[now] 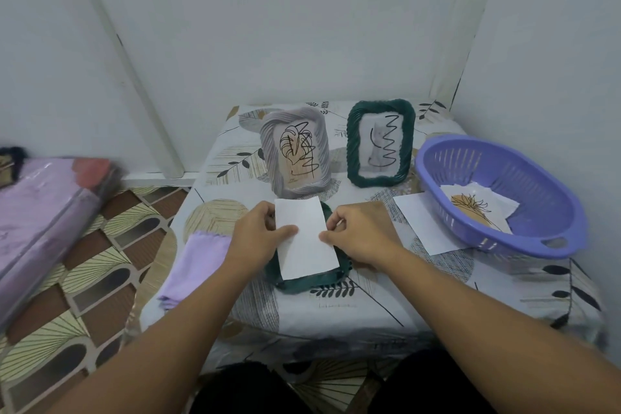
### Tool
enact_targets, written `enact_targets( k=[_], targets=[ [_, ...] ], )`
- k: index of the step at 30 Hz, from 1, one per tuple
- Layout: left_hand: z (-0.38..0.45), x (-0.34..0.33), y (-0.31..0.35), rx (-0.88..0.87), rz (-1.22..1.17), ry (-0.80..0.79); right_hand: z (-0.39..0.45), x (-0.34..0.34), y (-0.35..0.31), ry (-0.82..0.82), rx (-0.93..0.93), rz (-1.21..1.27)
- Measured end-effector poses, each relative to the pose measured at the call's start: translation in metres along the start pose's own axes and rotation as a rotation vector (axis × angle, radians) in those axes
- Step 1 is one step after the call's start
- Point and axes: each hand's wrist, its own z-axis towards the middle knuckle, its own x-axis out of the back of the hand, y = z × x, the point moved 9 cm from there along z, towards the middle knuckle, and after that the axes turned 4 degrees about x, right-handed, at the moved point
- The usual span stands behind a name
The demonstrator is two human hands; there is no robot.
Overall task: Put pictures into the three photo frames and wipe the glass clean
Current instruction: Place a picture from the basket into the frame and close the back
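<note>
A white picture sheet (307, 239), blank side up, lies over a dark green frame (304, 282) that is flat on the table. My left hand (258, 235) pinches the sheet's left edge. My right hand (358, 235) pinches its right edge. Behind them a grey frame (268, 148) stands upright with a leaf drawing and black scribbles on its glass. To its right a second dark green frame (353, 144) stands upright, also scribbled on. A folded lilac cloth (195, 265) lies at the table's left edge.
A purple slotted basket (544, 212) at the right holds a picture of a plant. A white sheet (423, 222) lies partly under it. The patterned tablecloth (369, 299) covers a small table in a wall corner. A wrapped lilac bundle (40, 222) lies on the floor at left.
</note>
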Motion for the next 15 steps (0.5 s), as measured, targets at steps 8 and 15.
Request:
enact_targets(
  k=[8, 15],
  targets=[
    [-0.006, -0.002, 0.001, -0.106, 0.041, 0.009, 0.007, -0.017, 0.010, -0.084, -0.011, 0.004],
    [-0.016, 0.004, -0.004, -0.221, 0.092, 0.086, 0.010, -0.013, 0.012, -0.077, 0.009, -0.038]
  ],
)
